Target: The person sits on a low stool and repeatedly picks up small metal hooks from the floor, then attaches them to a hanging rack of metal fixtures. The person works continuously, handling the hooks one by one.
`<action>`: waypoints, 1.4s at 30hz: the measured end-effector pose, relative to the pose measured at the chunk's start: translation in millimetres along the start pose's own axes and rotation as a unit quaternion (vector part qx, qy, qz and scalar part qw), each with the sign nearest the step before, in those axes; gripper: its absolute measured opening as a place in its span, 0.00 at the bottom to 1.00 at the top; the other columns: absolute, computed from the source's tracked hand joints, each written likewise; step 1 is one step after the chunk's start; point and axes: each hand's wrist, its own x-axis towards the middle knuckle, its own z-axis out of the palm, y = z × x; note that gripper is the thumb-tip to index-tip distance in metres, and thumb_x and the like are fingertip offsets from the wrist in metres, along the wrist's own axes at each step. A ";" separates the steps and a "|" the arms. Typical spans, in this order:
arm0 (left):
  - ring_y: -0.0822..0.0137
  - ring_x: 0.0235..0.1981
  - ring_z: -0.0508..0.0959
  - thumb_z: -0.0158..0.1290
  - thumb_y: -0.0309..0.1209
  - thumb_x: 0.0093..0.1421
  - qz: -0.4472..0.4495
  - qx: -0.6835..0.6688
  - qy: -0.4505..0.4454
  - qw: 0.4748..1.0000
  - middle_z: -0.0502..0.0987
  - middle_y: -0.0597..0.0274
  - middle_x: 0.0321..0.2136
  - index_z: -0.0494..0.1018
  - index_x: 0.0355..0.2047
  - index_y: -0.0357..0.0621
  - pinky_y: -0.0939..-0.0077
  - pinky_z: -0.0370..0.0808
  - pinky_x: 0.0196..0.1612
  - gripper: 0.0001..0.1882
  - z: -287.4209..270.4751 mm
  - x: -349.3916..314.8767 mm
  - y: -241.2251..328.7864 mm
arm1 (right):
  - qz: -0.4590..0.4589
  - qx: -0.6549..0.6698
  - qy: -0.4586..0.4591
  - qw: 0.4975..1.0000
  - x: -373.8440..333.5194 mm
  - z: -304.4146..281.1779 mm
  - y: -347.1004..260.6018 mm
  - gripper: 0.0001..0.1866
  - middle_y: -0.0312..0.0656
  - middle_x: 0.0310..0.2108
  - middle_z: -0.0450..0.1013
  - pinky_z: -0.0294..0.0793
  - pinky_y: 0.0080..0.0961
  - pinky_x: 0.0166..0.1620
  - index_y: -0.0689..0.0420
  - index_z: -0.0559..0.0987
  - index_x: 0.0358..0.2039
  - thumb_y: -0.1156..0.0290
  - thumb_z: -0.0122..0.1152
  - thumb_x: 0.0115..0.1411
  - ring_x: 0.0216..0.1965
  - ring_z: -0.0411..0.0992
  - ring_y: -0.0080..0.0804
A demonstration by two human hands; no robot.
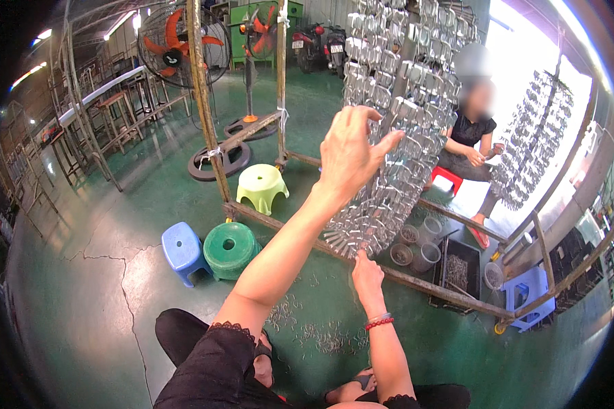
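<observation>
In front of me hangs a tall rack (416,88) covered in rows of small shiny metal pieces, tapering to a narrow lower end. My left hand (351,153) is raised at the rack's left side, fingers bent and thumb apart, with nothing visible between them. Below it, my right hand (368,276) is closed at the rack's bottom tip. What lies inside that fist is mostly hidden. A red bead bracelet (379,322) circles my right wrist.
A wheeled metal frame (450,296) surrounds the rack. Stools in blue (183,249), green (230,253) and yellow-green (261,184) stand at left. Loose metal bits (331,337) litter the floor by my feet. Beyond the rack sits a co-worker (467,140) beside another loaded rack (533,140).
</observation>
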 end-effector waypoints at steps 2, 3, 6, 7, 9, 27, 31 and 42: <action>0.65 0.24 0.71 0.63 0.42 0.45 -0.020 0.033 -0.045 0.998 0.70 0.58 0.24 0.71 0.33 0.40 0.70 0.69 0.28 0.21 3.2 10.1 4.6 | 0.003 0.003 0.003 1.000 -0.8 -0.2 -3.6 0.11 0.53 0.23 0.74 0.74 0.45 0.31 0.55 0.69 0.42 0.67 0.45 0.60 0.28 0.75 0.51; 0.66 0.22 0.70 0.62 0.44 0.46 -0.044 0.028 -0.060 0.997 0.70 0.60 0.22 0.71 0.32 0.41 0.70 0.68 0.27 0.21 4.4 11.9 4.8 | 0.009 0.003 -0.003 1.000 -1.5 -1.0 -6.0 0.10 0.53 0.23 0.74 0.74 0.45 0.31 0.56 0.69 0.41 0.67 0.45 0.60 0.28 0.75 0.51; 0.68 0.20 0.69 0.63 0.43 0.46 -0.108 -0.023 -0.082 0.991 0.69 0.62 0.19 0.71 0.32 0.41 0.71 0.67 0.25 0.21 1.2 21.2 4.8 | 0.006 0.001 -0.004 1.000 -1.6 -1.4 -11.3 0.10 0.52 0.23 0.74 0.74 0.45 0.32 0.56 0.70 0.39 0.67 0.45 0.60 0.28 0.75 0.50; 0.70 0.19 0.68 0.62 0.41 0.46 -0.100 -0.026 -0.066 0.992 0.66 0.64 0.16 0.72 0.32 0.40 0.73 0.66 0.24 0.20 0.4 24.2 5.6 | 0.003 0.001 -0.003 1.000 -2.2 -3.2 -12.5 0.10 0.52 0.22 0.74 0.74 0.45 0.31 0.56 0.70 0.39 0.67 0.45 0.60 0.28 0.75 0.50; 0.70 0.19 0.67 0.63 0.41 0.46 -0.093 -0.031 -0.051 0.994 0.67 0.64 0.16 0.72 0.32 0.40 0.73 0.66 0.24 0.20 -2.9 31.9 9.2 | 0.017 0.020 -0.015 1.000 -2.1 -3.4 -11.6 0.11 0.55 0.24 0.74 0.73 0.48 0.33 0.54 0.71 0.41 0.65 0.46 0.60 0.29 0.74 0.54; 0.64 0.24 0.74 0.60 0.33 0.46 -0.086 -0.063 -0.094 0.990 0.74 0.57 0.22 0.77 0.23 0.38 0.70 0.69 0.29 0.10 -26.3 69.1 15.2 | -0.001 -0.001 0.006 1.000 -4.8 -3.1 -0.4 0.13 0.54 0.24 0.74 0.74 0.46 0.33 0.59 0.71 0.40 0.72 0.48 0.55 0.28 0.75 0.52; 0.67 0.22 0.73 0.61 0.32 0.46 -0.077 -0.059 -0.096 0.991 0.74 0.58 0.22 0.77 0.23 0.38 0.72 0.69 0.28 0.10 -36.6 72.1 16.8 | 0.009 -0.002 0.004 1.000 -0.8 -3.9 3.4 0.13 0.54 0.24 0.74 0.74 0.46 0.34 0.59 0.71 0.41 0.71 0.47 0.55 0.30 0.75 0.52; 0.59 0.27 0.76 0.60 0.37 0.46 -0.034 -0.010 -0.095 0.995 0.75 0.52 0.23 0.77 0.23 0.37 0.68 0.71 0.32 0.13 -18.5 65.4 -5.1 | -0.022 0.027 -0.003 0.999 -5.3 0.2 26.2 0.10 0.51 0.26 0.75 0.72 0.48 0.34 0.50 0.72 0.39 0.68 0.48 0.56 0.31 0.74 0.54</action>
